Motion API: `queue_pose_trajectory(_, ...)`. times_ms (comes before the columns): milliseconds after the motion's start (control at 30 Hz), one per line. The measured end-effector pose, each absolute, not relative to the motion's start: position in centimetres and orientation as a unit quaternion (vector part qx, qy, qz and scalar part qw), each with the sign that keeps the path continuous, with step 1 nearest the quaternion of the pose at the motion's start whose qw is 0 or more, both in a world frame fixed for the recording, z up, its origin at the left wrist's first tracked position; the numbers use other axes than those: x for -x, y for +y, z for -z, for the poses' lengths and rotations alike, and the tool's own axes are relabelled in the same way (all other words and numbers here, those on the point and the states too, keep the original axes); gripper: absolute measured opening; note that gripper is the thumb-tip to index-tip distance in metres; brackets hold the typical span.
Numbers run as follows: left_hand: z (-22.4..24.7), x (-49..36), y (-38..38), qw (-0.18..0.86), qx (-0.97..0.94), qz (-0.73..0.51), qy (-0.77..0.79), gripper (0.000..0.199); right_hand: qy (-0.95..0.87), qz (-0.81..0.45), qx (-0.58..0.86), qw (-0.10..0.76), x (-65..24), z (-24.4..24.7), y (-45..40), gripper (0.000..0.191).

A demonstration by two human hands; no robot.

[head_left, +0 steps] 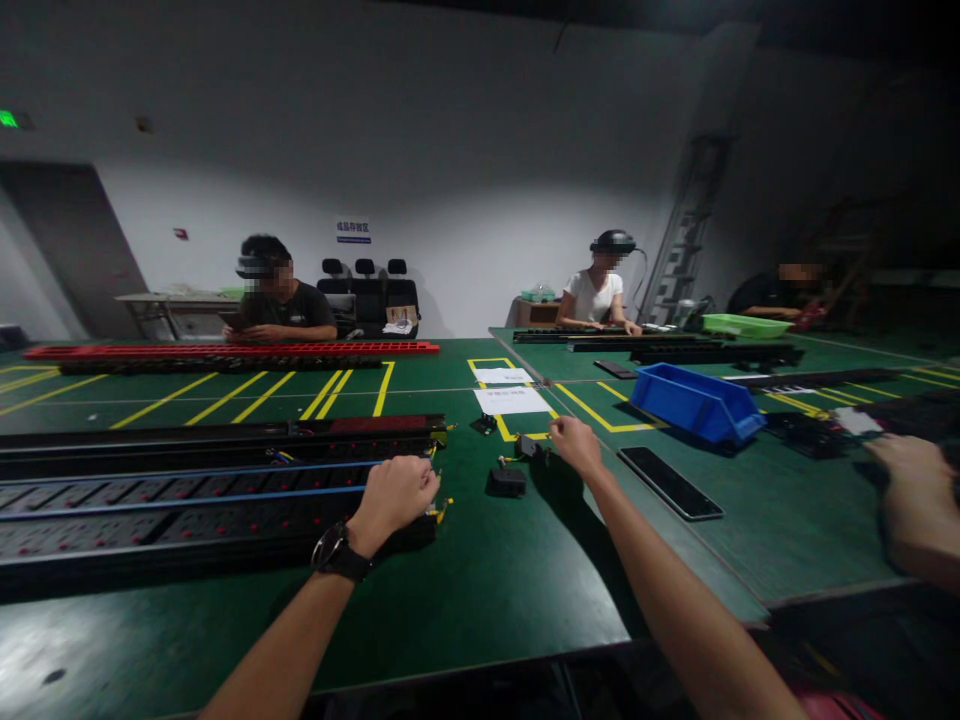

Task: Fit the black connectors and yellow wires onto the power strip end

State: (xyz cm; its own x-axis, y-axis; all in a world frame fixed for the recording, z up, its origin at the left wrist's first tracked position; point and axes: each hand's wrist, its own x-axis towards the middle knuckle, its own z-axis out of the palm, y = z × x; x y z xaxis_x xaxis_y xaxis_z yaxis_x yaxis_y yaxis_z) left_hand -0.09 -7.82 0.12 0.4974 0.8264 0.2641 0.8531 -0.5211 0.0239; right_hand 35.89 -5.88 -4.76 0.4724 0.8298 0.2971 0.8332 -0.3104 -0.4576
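Observation:
My left hand (399,492), with a black watch on its wrist, is closed at the right end of the long black strips (225,515). Whatever its curled fingers hold is hidden. Yellow wire ends (444,508) stick out beside it. My right hand (574,443) is closed too, just right of a small black part (529,447) on the green table; its fingertips are too small to read. A second black block (506,482) lies between my hands, with a smaller dark piece (486,424) behind it.
A phone (671,483) and a blue bin (697,402) are right of my right hand. Another person's hand (911,465) reaches in at the far right. White papers (512,401) and a long red rail (232,350) lie farther back. People sit across the table.

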Motion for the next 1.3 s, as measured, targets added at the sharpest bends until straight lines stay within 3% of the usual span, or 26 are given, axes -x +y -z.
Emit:
queue_pose_trajectory(300, -0.3, 0.1, -8.0, 0.046, 0.862, 0.127, -0.488, 0.034, -0.552, -0.056, 0.715, 0.426, -34.2, 4.6, -5.4, 0.029)
queue_pose_trajectory(433, -0.4, 0.1, -8.1, 0.04, 0.864, 0.124, -0.486, 0.034, -0.494, -0.244, 0.617, 0.561, -31.8, 4.1, -5.3, 0.033)
queue_pose_trajectory(533, -0.4, 0.1, -8.1, 0.037, 0.863, 0.13, -0.486, 0.033, -0.439, -0.387, 0.539, 0.606, -29.7, 4.0, -5.6, 0.035)
queue_pose_trajectory(767, -0.1, 0.2, -8.0, 0.04, 0.865, 0.142, -0.479, 0.034, -0.409, -0.5, 0.493, 0.584, -26.1, 4.6, -6.3, 0.038)
queue_pose_trajectory(1300, -0.1, 0.1, -8.0, 0.043, 0.862, 0.124, -0.489, 0.033, -0.447, -0.465, 0.509, 0.57, -24.9, 5.4, -6.3, 0.049)
